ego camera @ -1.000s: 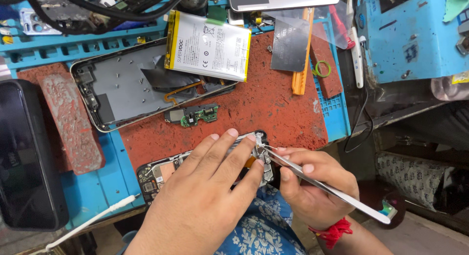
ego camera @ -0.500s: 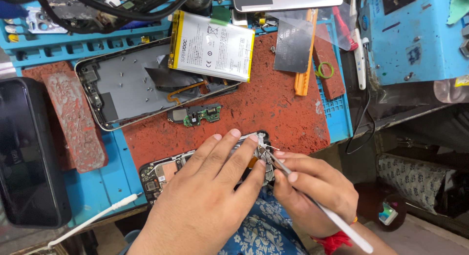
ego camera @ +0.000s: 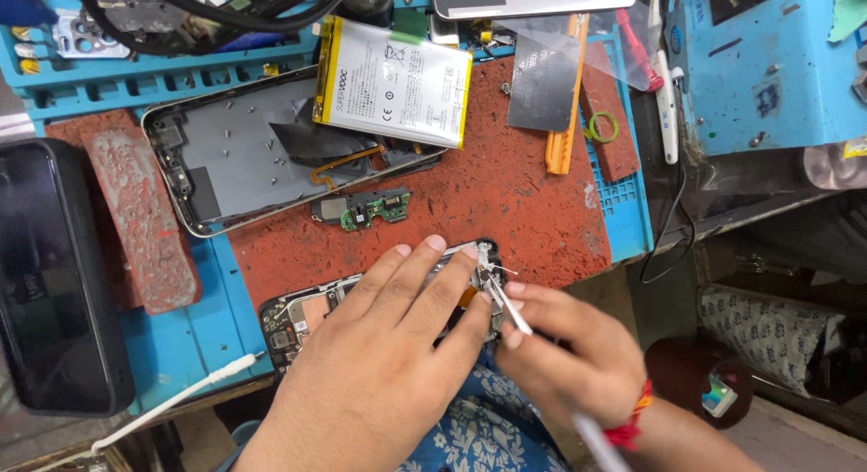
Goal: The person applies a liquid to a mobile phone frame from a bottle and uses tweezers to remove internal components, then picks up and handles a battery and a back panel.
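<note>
In the head view, the left hand comes up from the lower edge with its palm down and its fingers spread flat, pointing toward about one o'clock, and it presses down on an opened phone that lies at the near edge of the red work mat. The hand is open and flat, clamping nothing. The phone's long axis runs from about eight o'clock to two o'clock; its exposed circuit end shows to the left of the hand, and its far end sits under the fingertips. The right hand enters from about five o'clock with a red thread at the wrist and its fingers curled, and it pinches metal tweezers. The tweezers point toward eleven o'clock, and their tips meet the phone's upper right corner just beside the left index finger. At twelve o'clock from the hands lies a small green circuit board. Beyond it rests a grey phone back frame, with a white battery overlapping its upper right corner. A white cable trails off at eight o'clock.
</note>
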